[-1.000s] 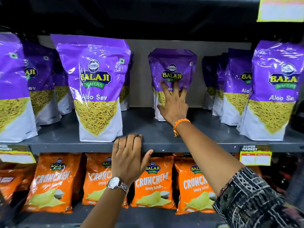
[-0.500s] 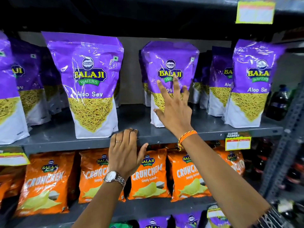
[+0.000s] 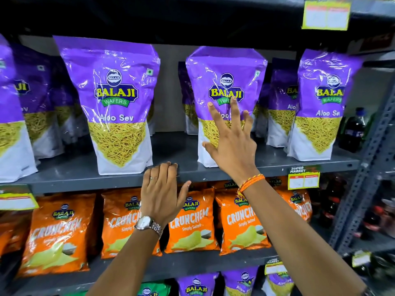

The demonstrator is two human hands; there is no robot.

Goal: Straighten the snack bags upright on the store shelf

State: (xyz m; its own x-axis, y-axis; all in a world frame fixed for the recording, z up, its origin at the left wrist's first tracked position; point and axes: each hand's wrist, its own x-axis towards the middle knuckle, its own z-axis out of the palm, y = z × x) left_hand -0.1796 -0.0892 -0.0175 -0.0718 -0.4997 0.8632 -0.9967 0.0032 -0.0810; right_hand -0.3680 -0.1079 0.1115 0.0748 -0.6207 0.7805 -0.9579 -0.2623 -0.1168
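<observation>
Bracing on the shelf (image 3: 213, 170) edge, the left hand (image 3: 161, 196) is resting flat, grasping nothing. Farther in, the right hand (image 3: 229, 146) is splaying, released, against the middle bag (image 3: 226, 82); overpushing risks toppling it backward.

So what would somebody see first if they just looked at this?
Probably the big shiny purple bags standing in a row on the grey shelf, each showing yellow sev. Next, the right hand, fingers spread, on the front of the middle bag, while the left hand rests on the shelf's edge. Below sits a bright row of orange bags.
</observation>
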